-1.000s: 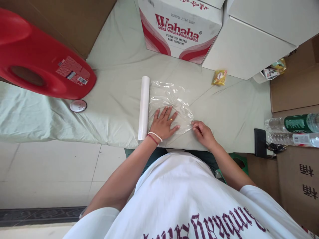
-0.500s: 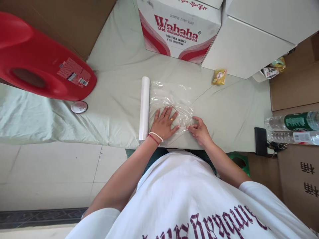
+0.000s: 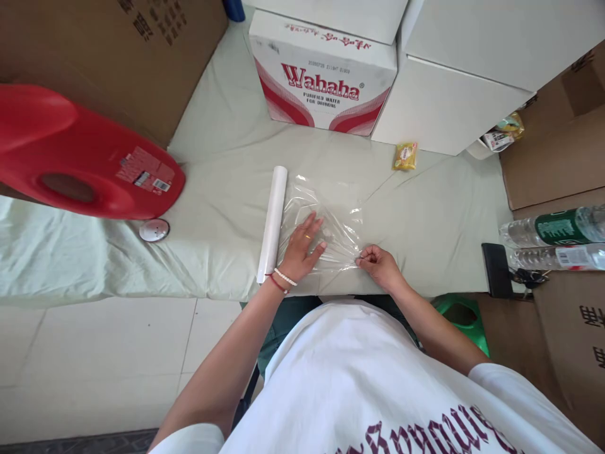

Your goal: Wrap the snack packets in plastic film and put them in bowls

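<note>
A white roll of cling film (image 3: 273,224) lies lengthwise away from me on the cloth-covered table. From it a clear sheet of film (image 3: 338,211) spreads to the right, creased in diagonal folds. My left hand (image 3: 301,248), with a ring and bracelets at the wrist, rests on the sheet close to the roll, its fingers outstretched. At the sheet's near right corner my right hand (image 3: 377,265) pinches the film's edge between thumb and fingers. Whatever lies under my left palm is hidden.
A red jug (image 3: 94,164) and a round whitish disc (image 3: 154,230) are on the left. At the back stand a Wahaba-type water carton (image 3: 326,94) and white boxes (image 3: 439,113). A small yellow packet (image 3: 405,156) lies before them. Plastic bottles (image 3: 558,228) and a black phone-like object (image 3: 496,271) are at right.
My left hand has shifted back toward the roll, its fingers closer together. My right hand has curled into a pinch on the film corner, and the sheet shows straighter, tauter folds. The view has tilted slightly.
</note>
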Demonstrator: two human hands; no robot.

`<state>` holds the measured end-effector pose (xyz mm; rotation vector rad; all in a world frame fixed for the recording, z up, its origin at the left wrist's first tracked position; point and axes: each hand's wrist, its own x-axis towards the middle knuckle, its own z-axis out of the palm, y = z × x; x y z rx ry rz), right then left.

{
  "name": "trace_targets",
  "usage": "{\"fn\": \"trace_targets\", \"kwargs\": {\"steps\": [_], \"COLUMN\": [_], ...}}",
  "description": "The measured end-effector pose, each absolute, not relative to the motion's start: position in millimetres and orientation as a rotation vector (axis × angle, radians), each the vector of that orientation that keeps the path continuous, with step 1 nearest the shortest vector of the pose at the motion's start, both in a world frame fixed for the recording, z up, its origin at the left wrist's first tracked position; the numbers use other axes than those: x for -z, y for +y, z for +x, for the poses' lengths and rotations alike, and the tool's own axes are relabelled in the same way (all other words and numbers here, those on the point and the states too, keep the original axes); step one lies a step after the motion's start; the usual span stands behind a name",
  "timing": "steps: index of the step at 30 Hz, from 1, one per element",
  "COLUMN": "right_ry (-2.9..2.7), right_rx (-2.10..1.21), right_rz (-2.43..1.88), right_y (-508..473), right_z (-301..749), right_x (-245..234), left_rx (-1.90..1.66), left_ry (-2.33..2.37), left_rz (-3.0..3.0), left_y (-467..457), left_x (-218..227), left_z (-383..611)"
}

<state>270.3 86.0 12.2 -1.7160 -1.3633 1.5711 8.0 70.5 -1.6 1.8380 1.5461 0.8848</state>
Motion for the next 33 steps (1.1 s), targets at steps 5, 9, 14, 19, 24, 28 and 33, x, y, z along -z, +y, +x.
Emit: {"fn": "trace_targets", "kwargs": {"steps": [5, 9, 14, 19, 24, 28, 33], "right_ry": [-1.446, -1.459, -1.441, -1.456, -1.418, -1.462, -1.728], "right_rx": [-1.511, -1.486, -1.436, -1.417, -1.523, -1.177, -1.006], "right_rz": [-1.694, -1.715, -1.741, -1.745, -1.735, -1.873, -1.963], "right_y": [78.3, 77.0, 76.4, 71.0, 91.5, 140.4, 192.6], "right_z": [280.7, 290.0, 301.6, 313.4, 331.1, 330.8, 285.0], "right_x": [-10.9, -11.6, -9.5, -11.7, -26.0, -34.6, -30.7], "left_rx": [-1.269, -1.433, -1.149, -0.715, -0.466, -0.335, -0.244], "left_ry": [1.538, 1.572, 1.937, 2.329, 2.486, 2.541, 2.585], "left_rz": [1.163, 0.981, 1.593, 1.701, 1.461, 1.405, 1.42], "left_y": [81.9, 90.4, 82.7, 71.2, 66.3, 65.9, 67.4], "left_x": [-5.9, -13.3, -18.5, -19.4, -30.4, -38.7, -41.7], "left_z": [-21.4, -36.5, -42.2, -49.2, -60.6, -57.9, -46.7]}}
